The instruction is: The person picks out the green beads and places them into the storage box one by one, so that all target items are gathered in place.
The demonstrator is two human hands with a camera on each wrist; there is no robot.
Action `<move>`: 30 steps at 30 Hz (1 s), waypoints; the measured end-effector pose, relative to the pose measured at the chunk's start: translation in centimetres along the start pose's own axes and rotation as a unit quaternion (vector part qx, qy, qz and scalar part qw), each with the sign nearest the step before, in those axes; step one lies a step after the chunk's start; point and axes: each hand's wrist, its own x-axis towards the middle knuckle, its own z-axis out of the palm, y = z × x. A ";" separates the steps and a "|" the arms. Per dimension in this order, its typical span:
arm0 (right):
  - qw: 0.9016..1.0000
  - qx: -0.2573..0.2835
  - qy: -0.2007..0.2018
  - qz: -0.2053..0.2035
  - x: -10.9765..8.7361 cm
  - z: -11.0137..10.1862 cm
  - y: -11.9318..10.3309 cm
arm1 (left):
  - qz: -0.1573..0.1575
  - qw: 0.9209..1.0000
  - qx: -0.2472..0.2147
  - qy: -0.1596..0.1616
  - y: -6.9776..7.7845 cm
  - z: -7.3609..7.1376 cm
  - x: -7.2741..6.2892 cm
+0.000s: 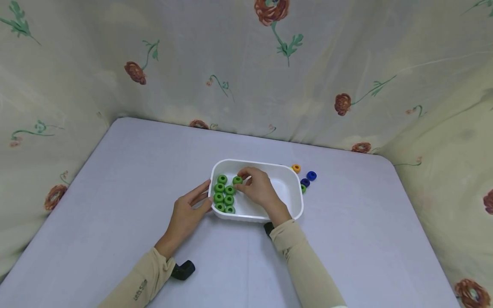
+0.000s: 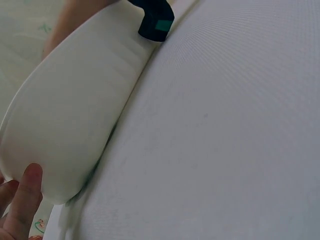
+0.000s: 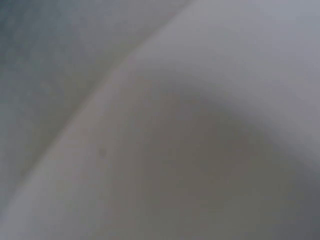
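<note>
A white tray [image 1: 256, 216] stands on the table, with several green ring-shaped beads [image 1: 218, 197] in two rows at its left end. My right hand [image 1: 259, 187] reaches over the front rim and pinches a green bead [image 1: 237, 180] between thumb and fingers, at the upper end of the right row. At the tray's left end, my left hand [image 1: 187, 214] rests its extended fingers and thumb against the outer wall. The left wrist view shows a fingertip [image 2: 32, 175] touching the tray's side [image 2: 75, 110]. The right wrist view is too blurred to make out any bead.
Beyond the tray's right end lie loose beads: an orange one [image 1: 296, 168], a blue one [image 1: 311, 176], a dark blue one [image 1: 305, 182] and a green one [image 1: 303, 188] partly hidden by the rim. Floral curtains [image 1: 246, 85] hang behind the white table [image 1: 154, 162].
</note>
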 end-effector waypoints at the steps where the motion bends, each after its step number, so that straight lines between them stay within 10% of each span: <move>1: 1.000 -0.004 0.001 0.000 0.0 0.0 0.0 | 0.000 1.000 0.001 0.000 0.0 0.0 0.0; 15: 0.998 -0.062 0.009 -0.028 0.3 0.4 0.5 | 0.004 1.000 -0.005 0.001 0.1 0.0 0.0; 30: 0.999 -0.009 -0.012 -0.040 0.0 0.9 1.0 | 0.000 1.000 0.004 0.010 0.0 0.3 -0.3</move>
